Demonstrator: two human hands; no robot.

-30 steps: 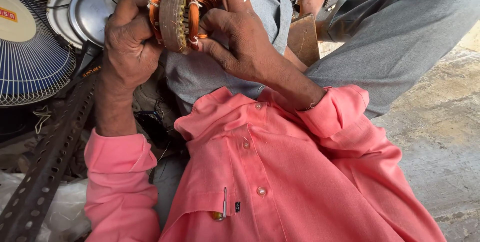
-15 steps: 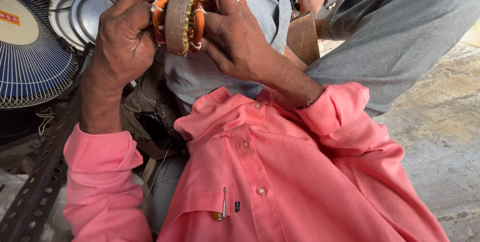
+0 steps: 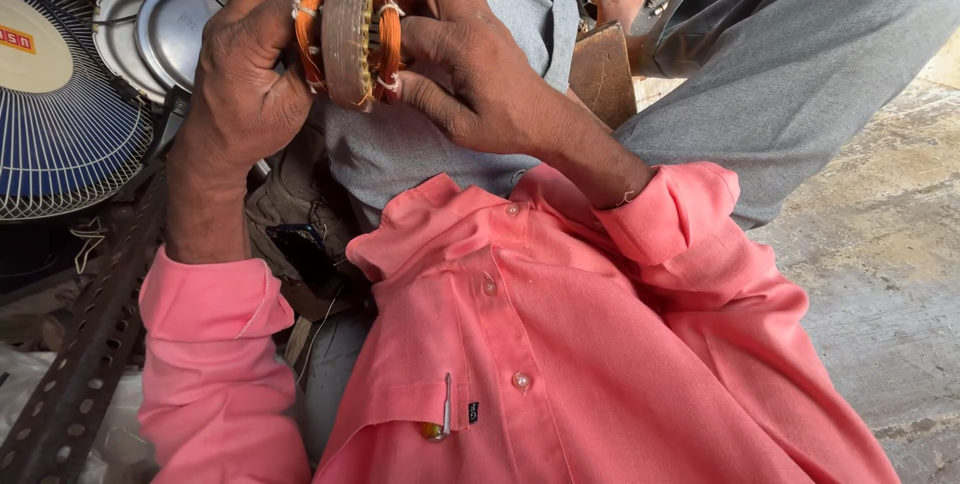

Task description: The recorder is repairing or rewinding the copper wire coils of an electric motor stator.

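**Wound motor core held up between both hands**

Person seated on the floor, gray trousers, pink shirt. Both hands raised at 12 o'clock of the view, gripping a motor stator (image 3: 352, 34): a ring of stacked metal with orange copper windings bulging from either face, tied with pale thread.

Left hand (image 3: 245, 84) cups the core from 9 o'clock, fingers clenched around the winding on that side. Right hand (image 3: 470, 64) closes on it from 3 o'clock, thumb and fingers pressing the coil; a ring shows on one finger.

Step in hand, by my reading: pressing and shaping the windings, or checking their ties. Any further work likely calls for a steady grip on the ring and light pressure on the wire, which looks easy to nick.

Surroundings: fan guard (image 3: 55, 114) at 9 o'clock, metal covers (image 3: 165, 29) beside it, perforated angle bar (image 3: 85, 364) at 7 o'clock, rough concrete floor (image 3: 880, 264) at 3 o'clock. A small screwdriver (image 3: 447, 406) sits in the shirt pocket.
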